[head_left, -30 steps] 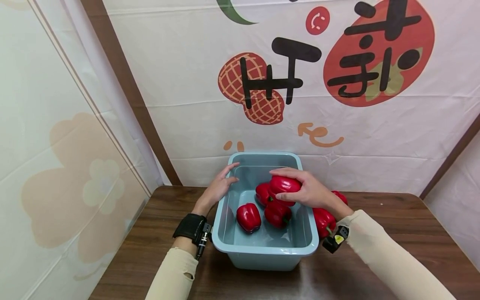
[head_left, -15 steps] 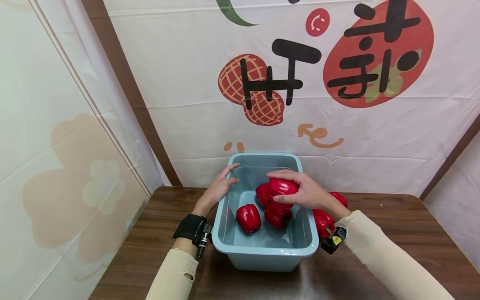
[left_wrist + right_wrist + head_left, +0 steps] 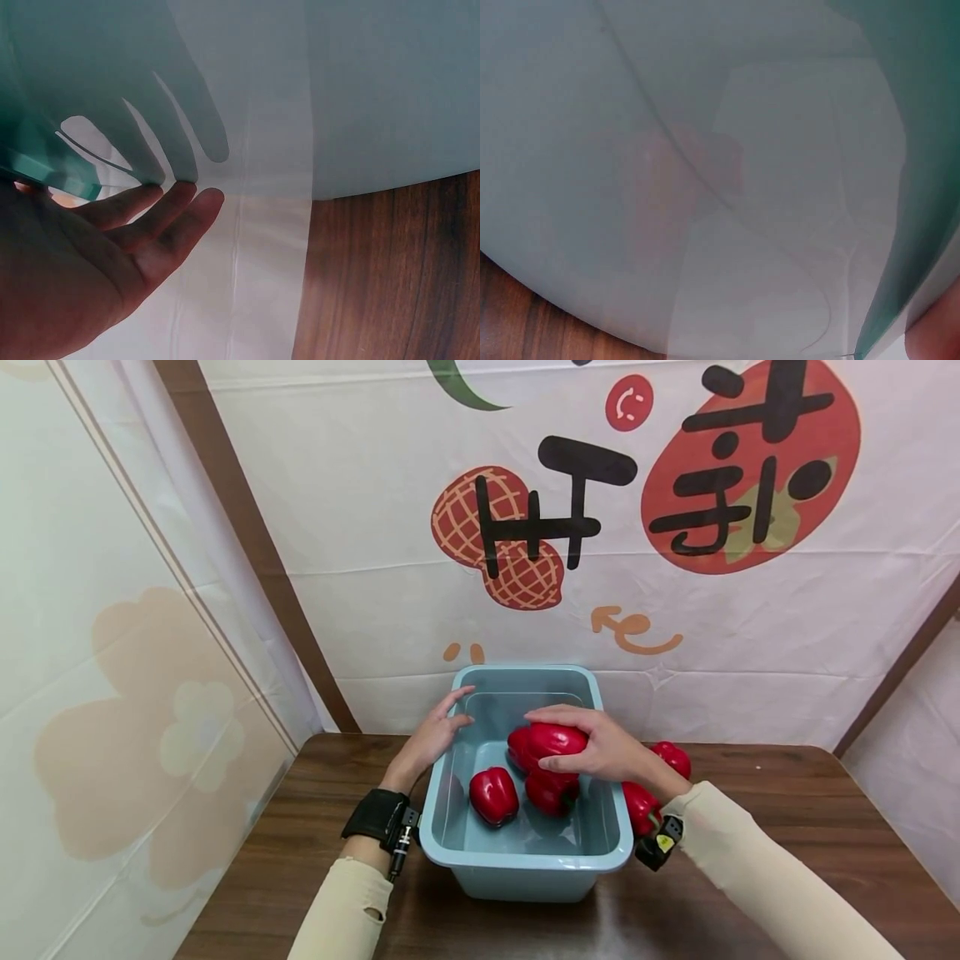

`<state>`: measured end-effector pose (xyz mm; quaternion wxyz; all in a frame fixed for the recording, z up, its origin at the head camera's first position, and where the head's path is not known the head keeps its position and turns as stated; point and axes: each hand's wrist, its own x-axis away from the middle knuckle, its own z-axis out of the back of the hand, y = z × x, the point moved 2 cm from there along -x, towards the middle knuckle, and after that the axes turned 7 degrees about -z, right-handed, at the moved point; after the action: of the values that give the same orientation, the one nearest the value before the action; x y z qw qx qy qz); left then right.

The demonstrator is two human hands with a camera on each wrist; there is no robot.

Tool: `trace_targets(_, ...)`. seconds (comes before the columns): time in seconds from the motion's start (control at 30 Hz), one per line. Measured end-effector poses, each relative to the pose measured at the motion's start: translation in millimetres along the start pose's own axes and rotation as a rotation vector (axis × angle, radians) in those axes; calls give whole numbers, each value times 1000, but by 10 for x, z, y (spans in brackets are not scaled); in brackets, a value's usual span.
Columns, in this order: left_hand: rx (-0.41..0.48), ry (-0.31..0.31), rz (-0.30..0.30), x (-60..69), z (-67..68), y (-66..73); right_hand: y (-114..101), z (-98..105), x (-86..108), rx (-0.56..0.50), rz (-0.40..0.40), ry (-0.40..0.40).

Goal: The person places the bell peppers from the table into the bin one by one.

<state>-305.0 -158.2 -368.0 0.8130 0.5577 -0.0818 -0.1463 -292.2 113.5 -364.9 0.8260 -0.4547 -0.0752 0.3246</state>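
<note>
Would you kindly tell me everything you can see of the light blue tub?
The light blue tub is a deep, open-topped container with rounded corners, a protruding rim and smooth, glossy walls that look like plastic and narrow toward the base. It stands upright on the wood-grain table, a short end facing the person. Inside show three red peppers, plus a fourth pepper held by the right hand. The left hand touches its left side; whether the right arm touches it is unclear.

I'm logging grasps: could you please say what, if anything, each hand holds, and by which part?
The right hand holds a red pepper by its near and far sides; the left hand rests on the tub's rim.
</note>
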Motion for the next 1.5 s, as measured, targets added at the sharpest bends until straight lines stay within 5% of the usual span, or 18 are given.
trace_targets(0.67,17,7,8,46,5,-20,28,-86,-20,88,-39,-68)
trace_targets(0.9,17,49,-41,-134,-5,-365,34,-82,-24,103,-24,-80)
trace_targets(1.5,20,44,-41,-161,-3,-315,38,-59,-6,122,-14,-89)
